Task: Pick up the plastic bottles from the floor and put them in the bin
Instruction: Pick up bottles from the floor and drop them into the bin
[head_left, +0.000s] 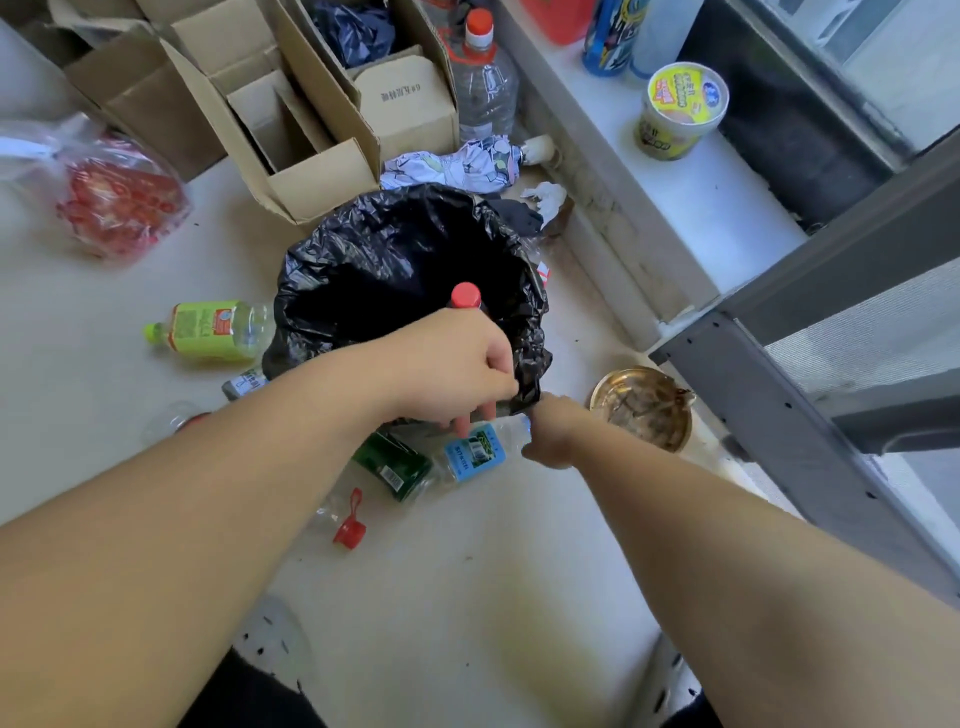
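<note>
Place: a cluttered corner of a home, likely a balcony or utility nook by a window.
Floor: pale floor (493, 597) strewn with empty plastic bottles (213, 330).
Bin: small bin lined with a black bag (363, 260), standing among the litter.
Storage: opened cardboard boxes (291, 119) stacked along the back, beside a large water jug (485, 88) with a red cap.
Ledge: white sill (701, 197) carrying an instant noodle cup (678, 111) and spray cans (610, 36).
Frame: grey sliding screen door (831, 332) with mesh, at the right.
Oddments: red-printed plastic bag (114, 202), a folded umbrella (457, 163), a dirty brass dish (644, 408).
</note>
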